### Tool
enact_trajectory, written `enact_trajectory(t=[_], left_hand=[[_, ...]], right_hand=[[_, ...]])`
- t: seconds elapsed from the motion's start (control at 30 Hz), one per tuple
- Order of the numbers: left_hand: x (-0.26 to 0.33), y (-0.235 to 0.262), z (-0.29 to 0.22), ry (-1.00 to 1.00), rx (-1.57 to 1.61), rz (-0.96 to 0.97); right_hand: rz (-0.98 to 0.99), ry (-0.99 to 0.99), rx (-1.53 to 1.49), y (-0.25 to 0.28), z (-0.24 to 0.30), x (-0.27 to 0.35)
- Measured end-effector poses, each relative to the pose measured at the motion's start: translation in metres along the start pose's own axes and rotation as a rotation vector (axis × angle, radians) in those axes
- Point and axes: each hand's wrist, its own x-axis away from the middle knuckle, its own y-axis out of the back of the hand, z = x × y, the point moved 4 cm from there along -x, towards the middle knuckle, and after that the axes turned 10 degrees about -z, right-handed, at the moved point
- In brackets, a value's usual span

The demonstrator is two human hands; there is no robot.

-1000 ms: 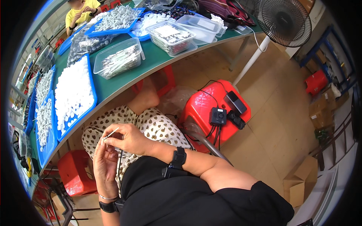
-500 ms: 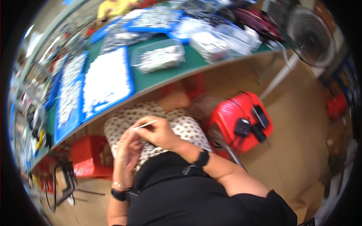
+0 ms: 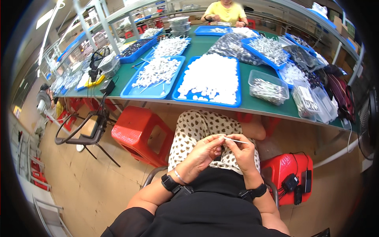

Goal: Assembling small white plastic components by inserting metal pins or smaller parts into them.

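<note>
Over my lap, my left hand (image 3: 201, 155) and my right hand (image 3: 241, 152) meet, both pinching a thin white stick (image 3: 236, 140) that points to the right. The fingertips of both hands close on its left end. My spotted trousers (image 3: 199, 125) lie just beneath. In front of my knees, on the green table (image 3: 260, 103), stands a blue tray of small white pieces (image 3: 211, 79), and left of it a blue tray of white sticks (image 3: 154, 75).
A clear box of thin parts (image 3: 268, 87) and more clear boxes (image 3: 312, 103) sit to the right. Red stools stand at my left (image 3: 139, 132) and right (image 3: 290, 177), the right one bearing a charger and phone. A person in yellow (image 3: 226, 11) works across the table.
The view has swung from the right side toward the table straight ahead. My hands stay together on the thin white stick over my lap.
</note>
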Motion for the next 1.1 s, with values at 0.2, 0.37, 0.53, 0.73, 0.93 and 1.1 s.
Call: enact_trajectory(t=[0.2, 0.37, 0.53, 0.73, 0.93, 1.1], left_hand=[[-0.004, 0.004, 0.001, -0.003, 0.022, 0.028], [-0.002, 0.0, 0.001, -0.026, 0.015, 0.053], [0.001, 0.003, -0.004, -0.075, -0.027, 0.0], [0.003, 0.003, -0.004, -0.101, -0.068, -0.007], [0.0, 0.007, -0.001, -0.104, -0.042, -0.02], [-0.001, 0.009, 0.0, -0.093, -0.053, -0.025]], right_hand=[[-0.015, -0.053, -0.004, -0.001, 0.001, 0.0], [-0.083, -0.051, -0.043, 0.002, 0.0, -0.001], [-0.042, -0.101, -0.207, 0.002, -0.004, -0.005], [-0.047, -0.119, -0.181, 0.004, -0.008, -0.003], [-0.02, -0.125, -0.166, 0.002, -0.007, -0.002], [-0.007, -0.125, -0.161, 0.003, -0.009, -0.004]])
